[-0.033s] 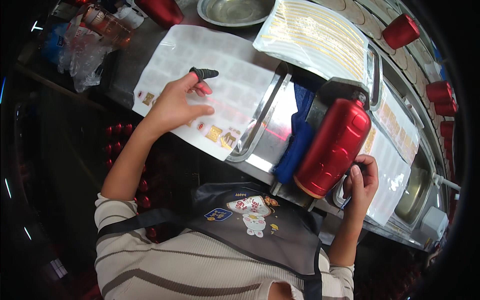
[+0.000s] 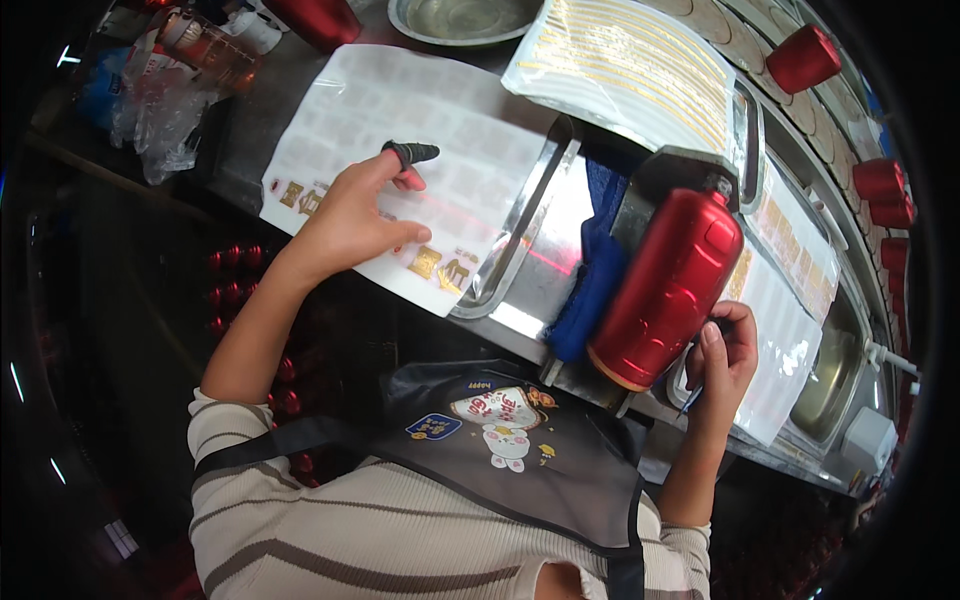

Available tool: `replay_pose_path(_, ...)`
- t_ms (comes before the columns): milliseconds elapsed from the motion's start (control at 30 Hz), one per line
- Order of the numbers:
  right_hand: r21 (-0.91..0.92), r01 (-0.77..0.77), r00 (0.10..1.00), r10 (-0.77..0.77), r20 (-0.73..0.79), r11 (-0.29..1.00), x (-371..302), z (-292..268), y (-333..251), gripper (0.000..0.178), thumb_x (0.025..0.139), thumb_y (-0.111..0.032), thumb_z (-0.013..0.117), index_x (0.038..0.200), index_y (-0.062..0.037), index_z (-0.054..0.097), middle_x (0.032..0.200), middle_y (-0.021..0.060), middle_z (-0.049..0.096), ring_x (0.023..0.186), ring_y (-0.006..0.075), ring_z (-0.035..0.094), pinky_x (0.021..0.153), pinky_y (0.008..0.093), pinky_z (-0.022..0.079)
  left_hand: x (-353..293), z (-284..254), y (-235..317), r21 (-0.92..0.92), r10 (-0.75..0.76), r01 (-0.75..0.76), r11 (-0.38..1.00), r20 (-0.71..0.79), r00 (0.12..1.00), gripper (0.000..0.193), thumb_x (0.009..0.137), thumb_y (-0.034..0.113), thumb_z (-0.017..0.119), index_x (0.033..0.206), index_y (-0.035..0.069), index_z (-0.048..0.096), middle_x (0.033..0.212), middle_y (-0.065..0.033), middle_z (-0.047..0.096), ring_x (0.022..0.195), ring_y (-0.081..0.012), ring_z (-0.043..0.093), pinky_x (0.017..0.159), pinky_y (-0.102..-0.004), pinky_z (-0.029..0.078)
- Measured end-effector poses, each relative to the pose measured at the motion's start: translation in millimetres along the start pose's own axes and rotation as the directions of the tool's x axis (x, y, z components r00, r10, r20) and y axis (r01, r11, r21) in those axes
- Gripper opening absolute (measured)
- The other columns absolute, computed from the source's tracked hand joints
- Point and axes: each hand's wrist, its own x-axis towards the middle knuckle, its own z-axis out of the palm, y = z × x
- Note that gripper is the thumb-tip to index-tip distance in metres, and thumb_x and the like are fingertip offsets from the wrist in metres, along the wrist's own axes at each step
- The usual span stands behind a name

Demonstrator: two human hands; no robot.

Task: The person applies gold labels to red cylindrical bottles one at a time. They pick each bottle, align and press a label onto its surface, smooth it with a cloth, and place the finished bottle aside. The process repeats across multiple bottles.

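Note:
My left hand (image 2: pixel 352 212) is over a white sheet of gold and red decals (image 2: pixel 425 263), thumb and fingers apart, with a black cover on one finger. Whether it touches the sheet I cannot tell. A shiny red metal bottle (image 2: pixel 672 285) lies tilted in a dark metal holder (image 2: pixel 690 165), its narrow neck pointing away from me. Close beside the bottle's lower right side, my right hand (image 2: pixel 728 350) is closed in a pinch. A thin pointed tool (image 2: pixel 690 402) sticks out below its fingers; the exact kind does not show.
A blue cloth (image 2: pixel 585 290) lies left of the bottle, beside a metal tray (image 2: pixel 490 290). Farther back are a metal basin (image 2: pixel 465 22) and a white sheet with gold stripes (image 2: pixel 620 70). More decal sheets (image 2: pixel 775 350) lie right. Other red containers (image 2: pixel 803 60) stand around the bench.
The left hand shifts very slightly over the decal sheet, its thumb a little farther right and lower. The right hand and the red bottle stay practically where they were.

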Motion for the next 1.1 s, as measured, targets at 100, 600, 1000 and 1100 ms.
replay_pose_path(100,0.002,0.004,1.0,-0.004,0.009,1.0,-1.0,0.3,-0.5,0.022,0.091,-0.01,0.065,0.11,-0.0037,0.056,0.085,-0.0021,0.055,0.069,0.0011,0.046,0.059,0.0159,0.033,-3.7,17.7,-7.0,0.408,0.162,-0.156,0.899,0.02,0.987,0.076,0.065,0.014,0.083,0.134,0.004,0.054,0.116,-0.011,0.06,0.103,-0.0286,0.055,0.088,-0.0366,0.048)
replay_pose_path(600,-0.04,0.032,0.999,-0.034,-0.041,0.999,-20.1,-5.5,5.5,0.025,0.091,-0.008,0.064,0.115,-0.0024,0.057,0.085,-0.0043,0.054,0.063,-0.0011,0.042,0.053,0.016,0.028,20.8,-1.3,-22.9,0.505,0.102,-0.059,0.861,-0.059,0.993,0.103,0.056,0.04,0.089,0.139,-0.002,0.045,0.151,-0.0171,0.033,0.141,-0.0379,0.028,0.117,-0.0458,0.021)
replay_pose_path(1000,-0.035,0.035,0.999,-0.035,0.004,0.999,-9.3,-0.6,9.9,0.026,0.092,-0.009,0.064,0.115,-0.0024,0.053,0.082,-0.003,0.056,0.062,0.0003,0.044,0.053,0.0152,0.03,45.0,-2.2,-38.3,0.438,0.116,-0.056,0.897,-0.11,0.987,0.108,0.06,0.042,0.088,0.145,-0.002,0.038,0.152,-0.0202,0.031,0.143,-0.0361,0.025,0.118,-0.0458,0.016)
replay_pose_path(1100,-0.054,0.011,1.0,-0.012,-0.017,0.998,-13.5,-0.4,7.7,0.026,0.092,-0.009,0.064,0.115,-0.0022,0.053,0.083,-0.0028,0.056,0.062,0.0004,0.044,0.053,0.0152,0.03,47.0,-1.5,-36.9,0.476,0.124,-0.054,0.878,-0.116,0.986,0.108,0.06,0.043,0.088,0.145,-0.002,0.038,0.153,-0.0198,0.031,0.144,-0.036,0.024,0.118,-0.0459,0.015)
